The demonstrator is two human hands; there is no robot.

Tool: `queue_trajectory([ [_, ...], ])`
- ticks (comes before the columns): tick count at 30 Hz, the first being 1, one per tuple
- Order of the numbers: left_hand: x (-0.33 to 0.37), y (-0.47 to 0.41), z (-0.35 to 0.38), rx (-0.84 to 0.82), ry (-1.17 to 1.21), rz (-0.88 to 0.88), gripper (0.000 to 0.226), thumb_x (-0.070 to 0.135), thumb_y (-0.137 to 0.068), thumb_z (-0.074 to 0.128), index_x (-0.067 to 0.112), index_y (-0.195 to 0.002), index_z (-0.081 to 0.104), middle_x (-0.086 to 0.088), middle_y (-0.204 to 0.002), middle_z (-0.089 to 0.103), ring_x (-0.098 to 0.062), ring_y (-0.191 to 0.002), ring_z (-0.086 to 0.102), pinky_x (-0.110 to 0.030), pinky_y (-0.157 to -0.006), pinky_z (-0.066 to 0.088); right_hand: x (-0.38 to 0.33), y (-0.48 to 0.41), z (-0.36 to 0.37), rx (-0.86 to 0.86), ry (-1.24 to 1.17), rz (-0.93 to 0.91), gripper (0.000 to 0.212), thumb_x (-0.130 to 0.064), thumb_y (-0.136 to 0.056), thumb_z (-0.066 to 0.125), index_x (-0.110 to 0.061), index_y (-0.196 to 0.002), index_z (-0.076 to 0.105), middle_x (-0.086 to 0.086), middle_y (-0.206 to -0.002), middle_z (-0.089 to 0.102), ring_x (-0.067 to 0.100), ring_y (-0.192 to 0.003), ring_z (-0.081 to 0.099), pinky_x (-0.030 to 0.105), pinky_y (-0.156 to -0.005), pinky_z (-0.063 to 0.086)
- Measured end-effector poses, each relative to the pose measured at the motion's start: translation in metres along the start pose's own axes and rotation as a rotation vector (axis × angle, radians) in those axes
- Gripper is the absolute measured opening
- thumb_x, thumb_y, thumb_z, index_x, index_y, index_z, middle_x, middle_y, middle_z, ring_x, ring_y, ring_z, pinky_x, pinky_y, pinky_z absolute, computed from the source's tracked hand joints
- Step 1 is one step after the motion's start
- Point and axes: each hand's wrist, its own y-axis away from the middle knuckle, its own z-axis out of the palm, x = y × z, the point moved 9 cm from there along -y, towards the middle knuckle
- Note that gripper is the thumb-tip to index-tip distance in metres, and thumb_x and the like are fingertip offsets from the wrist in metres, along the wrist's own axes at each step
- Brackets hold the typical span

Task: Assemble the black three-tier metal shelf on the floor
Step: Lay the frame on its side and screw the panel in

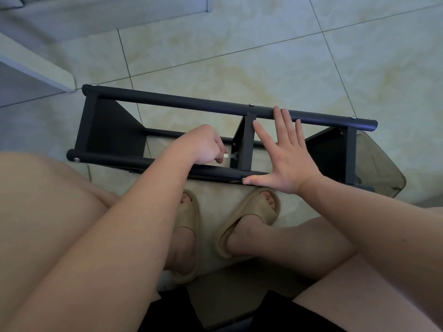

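Note:
The black three-tier metal shelf [182, 101] lies on its side on the tiled floor, its round posts running left to right. Three black tier panels stand between the posts; the middle panel [248, 142] is near the centre. My left hand [206, 144] pinches a small silver wrench [230, 156] set against a fastener beside the middle panel, at the near post. My right hand [285, 149] lies flat with fingers spread across the frame, fingertips on the far post and thumb on the near post next to a silver bolt head [244, 180].
My feet in beige slides [249, 219] rest just in front of the shelf, with my knees at both sides. A clear plastic bag [381, 161] lies under the shelf's right end. A white furniture edge [36, 65] stands at the far left.

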Motion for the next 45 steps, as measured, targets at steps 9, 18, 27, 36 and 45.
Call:
queue_trajectory([
  [9, 0.003, -0.006, 0.003, 0.007, 0.427, -0.028, 0.009, 0.019, -0.087, 0.069, 0.024, -0.082, 0.074, -0.001, -0.096, 0.075, -0.012, -0.089, 0.067, -0.032, -0.079, 0.055, 0.001, 0.000, 0.000, 0.006, -0.004, -0.007, 0.126, -0.103, -0.066, 0.030, -0.029, -0.163, 0.001, 0.019, -0.167, -0.019, 0.033, -0.153, -0.023, 0.056, -0.124, -0.010],
  [18, 0.007, -0.006, 0.001, 0.167, 0.601, -0.043, 0.007, 0.022, -0.090, 0.072, 0.024, -0.084, 0.073, 0.009, -0.081, 0.073, -0.002, -0.062, 0.066, -0.019, -0.062, 0.048, 0.000, 0.000, 0.000, -0.010, -0.002, -0.001, 0.126, -0.101, -0.066, 0.033, -0.029, -0.163, 0.001, 0.019, -0.166, -0.020, 0.034, -0.153, -0.024, 0.056, -0.124, -0.011],
  [27, 0.010, -0.005, 0.007, 0.140, 0.659, -0.122, 0.008, 0.024, -0.095, 0.065, 0.023, -0.089, 0.070, 0.009, -0.077, 0.074, -0.003, -0.072, 0.070, -0.026, -0.072, 0.050, 0.000, 0.000, -0.001, -0.021, -0.010, 0.002, 0.127, -0.101, -0.065, 0.035, -0.028, -0.164, 0.002, 0.020, -0.166, -0.020, 0.034, -0.153, -0.023, 0.056, -0.124, -0.011],
  [36, 0.005, -0.006, 0.008, 0.085, 0.605, -0.165, 0.010, 0.026, -0.094, 0.064, 0.022, -0.093, 0.073, 0.012, -0.071, 0.076, -0.007, -0.077, 0.071, -0.026, -0.076, 0.054, 0.000, 0.000, -0.001, -0.007, -0.002, -0.004, 0.126, -0.102, -0.065, 0.032, -0.028, -0.164, 0.003, 0.020, -0.167, -0.019, 0.034, -0.153, -0.022, 0.057, -0.124, -0.009],
  [45, 0.006, -0.007, 0.009, 0.084, 0.598, -0.142, 0.011, 0.027, -0.095, 0.063, 0.024, -0.091, 0.073, 0.010, -0.077, 0.076, -0.008, -0.077, 0.070, -0.027, -0.075, 0.053, 0.000, -0.001, 0.000, -0.012, 0.012, -0.005, 0.126, -0.102, -0.066, 0.030, -0.028, -0.164, 0.001, 0.019, -0.167, -0.019, 0.034, -0.153, -0.023, 0.056, -0.124, -0.010],
])
